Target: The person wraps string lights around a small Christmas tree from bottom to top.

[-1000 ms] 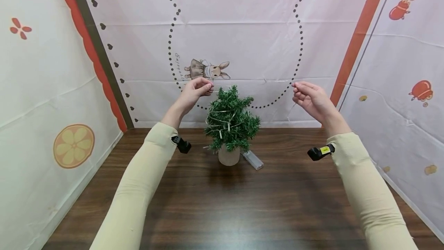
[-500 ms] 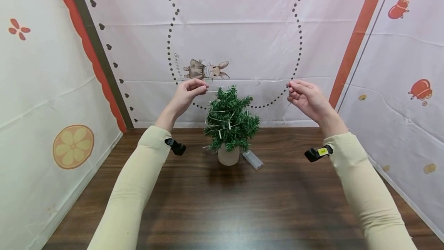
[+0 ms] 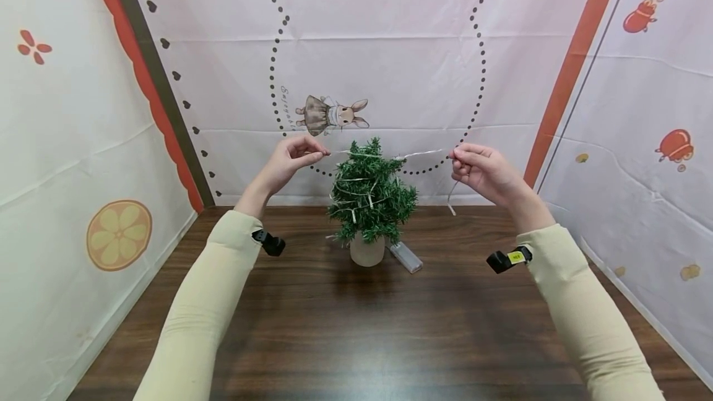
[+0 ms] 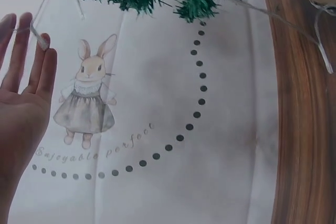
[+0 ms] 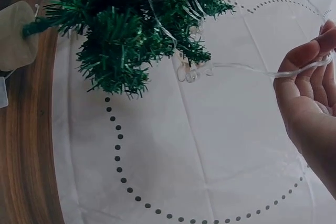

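A small green artificial Christmas tree (image 3: 370, 197) stands in a pale round pot (image 3: 367, 252) on the table. Clear string lights (image 3: 424, 153) run round its branches and stretch across its upper part. To the tree's left, my left hand (image 3: 291, 163) pinches the strand between thumb and fingertips. On the other side, my right hand (image 3: 490, 175) pinches the same strand, with a short loose end hanging below. In the right wrist view the wire (image 5: 247, 68) passes from the branches across the right hand's fingers. A small bulb shows by the left hand's fingers (image 4: 46, 59).
A clear battery box (image 3: 407, 257) lies on the wooden table (image 3: 356, 339) beside the pot. Printed cloth hangs behind (image 3: 390, 79) and on both sides, close round the table. A dark wrist camera is strapped to each sleeve.
Both hands have come lower. The left hand has shifted left and the right hand has moved left towards the tree, bringing the strand down across its upper branches.
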`<state>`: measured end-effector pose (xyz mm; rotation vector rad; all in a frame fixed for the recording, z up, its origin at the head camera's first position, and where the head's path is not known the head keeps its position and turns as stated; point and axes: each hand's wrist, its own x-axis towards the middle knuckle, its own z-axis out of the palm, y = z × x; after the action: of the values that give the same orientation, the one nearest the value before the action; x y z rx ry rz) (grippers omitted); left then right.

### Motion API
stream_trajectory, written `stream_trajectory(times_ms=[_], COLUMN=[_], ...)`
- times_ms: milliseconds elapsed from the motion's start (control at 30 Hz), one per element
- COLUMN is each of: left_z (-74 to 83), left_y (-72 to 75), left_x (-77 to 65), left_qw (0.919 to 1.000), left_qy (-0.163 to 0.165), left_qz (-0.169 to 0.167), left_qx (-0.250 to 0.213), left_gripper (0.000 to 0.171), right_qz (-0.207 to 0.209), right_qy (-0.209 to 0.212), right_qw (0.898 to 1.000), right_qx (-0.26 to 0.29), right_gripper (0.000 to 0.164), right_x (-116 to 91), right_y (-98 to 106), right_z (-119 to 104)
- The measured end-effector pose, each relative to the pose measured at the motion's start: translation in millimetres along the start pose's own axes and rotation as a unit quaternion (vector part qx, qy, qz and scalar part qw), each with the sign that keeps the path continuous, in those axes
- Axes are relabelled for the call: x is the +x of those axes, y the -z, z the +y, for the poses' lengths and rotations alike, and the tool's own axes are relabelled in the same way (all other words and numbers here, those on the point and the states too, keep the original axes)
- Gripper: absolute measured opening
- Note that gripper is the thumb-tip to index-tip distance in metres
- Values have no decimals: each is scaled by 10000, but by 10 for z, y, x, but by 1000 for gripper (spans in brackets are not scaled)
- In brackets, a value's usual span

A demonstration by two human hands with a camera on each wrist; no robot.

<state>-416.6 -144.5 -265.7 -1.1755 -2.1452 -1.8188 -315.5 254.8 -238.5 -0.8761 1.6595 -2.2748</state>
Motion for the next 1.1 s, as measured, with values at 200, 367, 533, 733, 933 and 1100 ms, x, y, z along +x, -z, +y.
stream_trajectory(times_ms=[200, 367, 533, 733, 933, 1100], left_z=[-124, -125, -130, -188, -227, -84], left_y=[65, 77, 82, 80, 30, -77], left_x=[-51, -96, -121, -123, -133, -168], left_qw=[9998, 9994, 9988, 9969, 9946, 9935], left_qy=[-20, -21, 75, 93, 162, 41], left_qz=[-180, -345, -488, -736, -840, -872], left_qx=[58, -36, 66, 274, 594, 736], left_gripper=[10, 12, 14, 14, 10, 11], right_qz=[-401, -730, -727, -739, -515, -317], right_qy=[-1, -60, -206, -359, -455, -418], right_qw=[9990, 9961, 9936, 9911, 9883, 9913], right_qx=[-182, -483, -838, -1047, -1359, -1205], right_gripper=[24, 27, 29, 28, 26, 28], right_x=[-38, -76, -105, -163, -236, -315], right_y=[-3, 11, 42, 112, 207, 346], right_z=[91, 152, 205, 272, 312, 302])
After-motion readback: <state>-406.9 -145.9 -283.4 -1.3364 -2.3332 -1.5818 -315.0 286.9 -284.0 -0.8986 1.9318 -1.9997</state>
